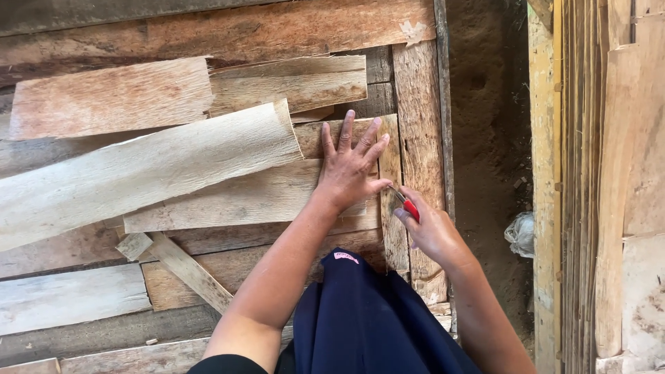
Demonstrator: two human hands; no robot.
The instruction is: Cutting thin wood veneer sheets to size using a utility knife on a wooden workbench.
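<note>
My left hand point(350, 166) lies flat, fingers spread, pressing on a thin wood veneer sheet point(242, 197) atop a pile of overlapping sheets. My right hand point(431, 232) grips a small red-handled cutter point(409, 206), its metal tip touching the sheet's right end just beside my left thumb. A longer pale veneer sheet point(138, 170) lies slanted across the pile, to the left of my left hand.
More veneer pieces point(111, 97) and a narrow wood strip point(187, 270) lie on the plank work surface point(419, 90). Bare dirt floor point(488, 138) runs on the right. Upright stacked veneer sheets point(609, 187) stand at far right. A crumpled plastic bag point(521, 234) lies on the dirt.
</note>
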